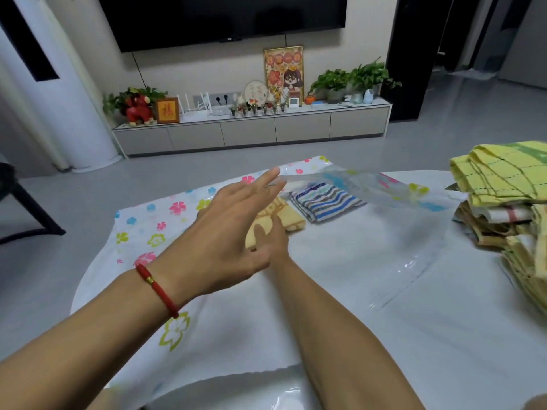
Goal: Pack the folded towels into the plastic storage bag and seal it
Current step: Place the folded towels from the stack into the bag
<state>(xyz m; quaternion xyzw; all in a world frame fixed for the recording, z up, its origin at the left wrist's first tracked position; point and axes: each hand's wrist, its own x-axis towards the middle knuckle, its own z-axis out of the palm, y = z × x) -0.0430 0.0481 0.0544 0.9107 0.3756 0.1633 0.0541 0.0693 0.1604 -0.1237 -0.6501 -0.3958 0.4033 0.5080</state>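
clear plastic with coloured flowers, the bag (154,223) lies spread over a white counter (444,335), its printed side to the left and its see-through part running right. the near edge of the bag is cut off by the bottom of the frame, and glare there makes its outline hard to follow.

the left hand (228,232), a red bracelet (157,288) on its wrist, is spread wide with fingers straight, palm tipped down; its fingertips touch the raised clear flap (370,184) of the bag's mouth. whether it pinches the film or only lifts it i cannot tell.

the right hand (273,241) is mostly hidden behind the left one: only a thumb and the edge of the palm show, resting on a tan towel (284,216) that sits inside the bag. the fingers are out of sight, so i cannot tell if they grip the towel or press flat on it. the towel itself is half covered by both hands.

just beside it to the right, a striped towel (322,201), blue, white and grey, lies folded under the lifted flap, its far edge blurred by the film.

at the right edge, well apart from the bag's mouth, a stack (509,202) of folded towels stands on the counter, yellow-green check on top, beige ones lower down. the stack is cut off by the frame, so its full count cannot be made out.
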